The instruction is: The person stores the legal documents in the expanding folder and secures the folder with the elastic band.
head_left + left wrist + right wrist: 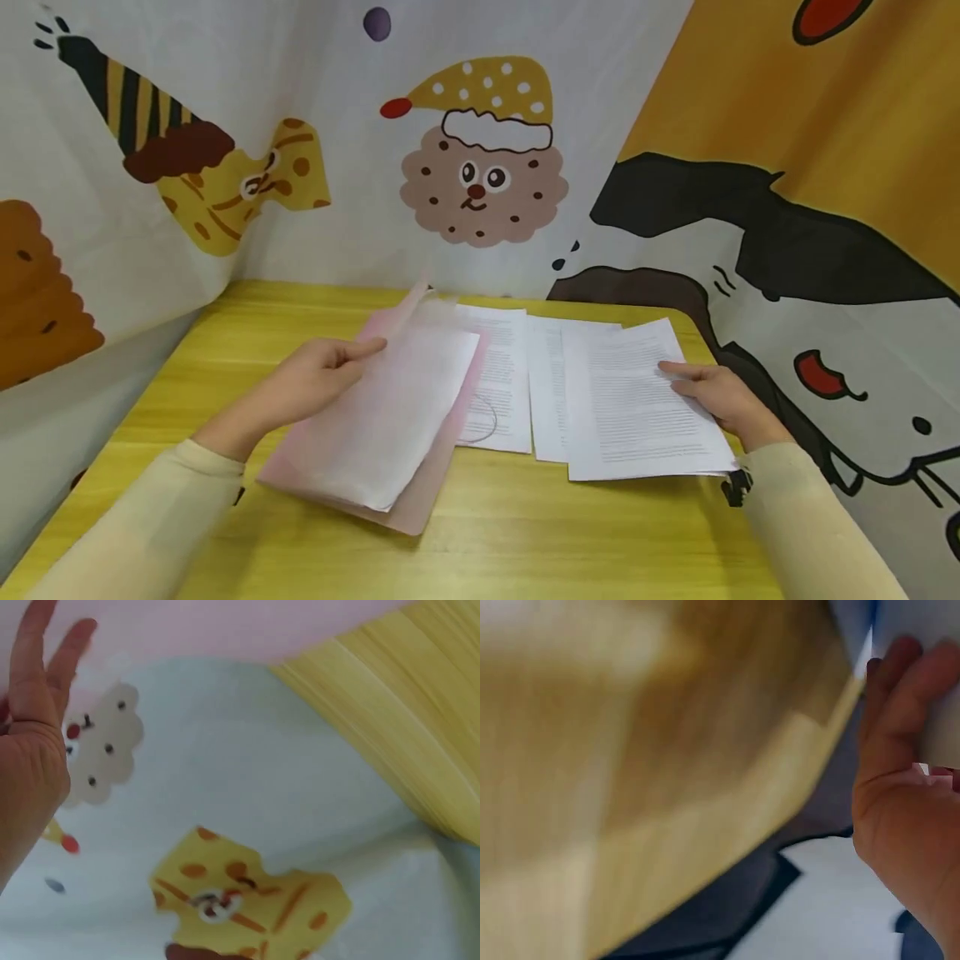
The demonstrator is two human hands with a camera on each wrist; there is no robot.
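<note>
A pink translucent folder [405, 518] lies tilted at the left of the table, with white paper [442, 375] showing in it. My left hand [315, 379] pinches the folder's raised pink cover near its left edge. In the left wrist view, that hand [34, 727] overlaps the pink sheet. My right hand [723, 400] grips the right edge of a printed sheet [622, 408], thumb on top. The right wrist view has its fingers curled at the paper [939, 724]. Two more printed papers, one in the middle [547, 400] and one beside the folder [506, 358], lie partly covered.
The yellow wood-grain table [525, 533] has a rounded far right corner. A cartoon-printed curtain [315, 242] hangs behind it and along its sides. A thin curved loop [495, 421] shows over the paper next to the folder.
</note>
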